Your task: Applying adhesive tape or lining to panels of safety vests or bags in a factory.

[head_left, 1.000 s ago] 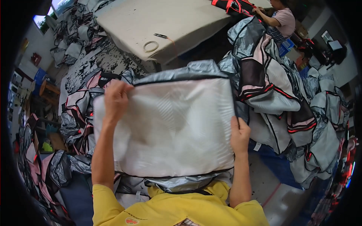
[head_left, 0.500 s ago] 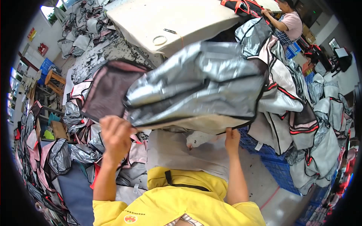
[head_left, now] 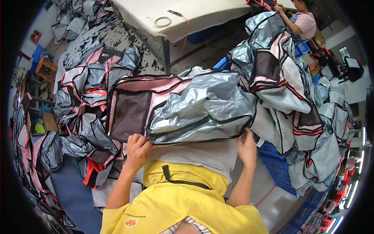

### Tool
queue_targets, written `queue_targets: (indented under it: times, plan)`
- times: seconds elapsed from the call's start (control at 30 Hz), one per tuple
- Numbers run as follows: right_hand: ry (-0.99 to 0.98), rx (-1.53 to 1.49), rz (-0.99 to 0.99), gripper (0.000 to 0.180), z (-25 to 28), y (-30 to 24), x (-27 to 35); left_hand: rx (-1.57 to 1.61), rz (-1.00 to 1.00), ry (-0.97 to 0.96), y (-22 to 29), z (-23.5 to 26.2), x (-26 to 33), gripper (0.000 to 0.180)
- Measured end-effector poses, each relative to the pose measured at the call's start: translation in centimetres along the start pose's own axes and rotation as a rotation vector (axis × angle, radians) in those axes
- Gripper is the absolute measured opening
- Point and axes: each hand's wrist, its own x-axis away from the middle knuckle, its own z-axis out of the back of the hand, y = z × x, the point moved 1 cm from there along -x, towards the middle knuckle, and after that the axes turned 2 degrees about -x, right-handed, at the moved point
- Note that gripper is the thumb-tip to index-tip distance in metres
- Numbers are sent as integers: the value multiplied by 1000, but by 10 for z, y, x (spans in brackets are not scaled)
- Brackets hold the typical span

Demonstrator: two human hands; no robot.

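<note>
A silver-lined fabric bag piece (head_left: 198, 107) with black binding lies spread in front of me, across my lap and the pile beyond. At its left are pink trim and a dark mesh panel (head_left: 129, 113). My left hand (head_left: 138, 151) is closed on the near edge, where the mesh panel meets the silver lining. By the near right corner is my right hand (head_left: 247, 150), its fingers curled but smeared by motion. Whether it still grips that corner cannot be made out.
Similar silver and pink bag pieces are heaped at the left (head_left: 91, 80) and right (head_left: 290, 93), the right heap over a blue crate (head_left: 276, 167). Beyond stands a cream-topped table (head_left: 210, 15) with a tape roll (head_left: 163, 22). A person (head_left: 302, 23) works at the far right.
The bag piece has come down from a raised, billowing position and now lies flatter. My left hand has moved right and down; my right hand has shifted slightly right. The view has shifted a little.
</note>
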Motion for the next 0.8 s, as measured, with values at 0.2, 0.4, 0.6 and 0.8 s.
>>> queue_targets:
  times: [0.2,0.4,0.6,0.8]
  plan:
    - [353,-174,604,54,26,-53,-2,27,-9,10,4,1,-1,20]
    - [189,-93,702,15,12,-48,-17,134,82,-28,2,-9,11,26]
    - [366,-17,746,13,15,-35,7,498,767,-330,10,-3,-33,51]
    - [223,-46,764,15,24,-10,39,770,802,-215,1,-4,-16,35]
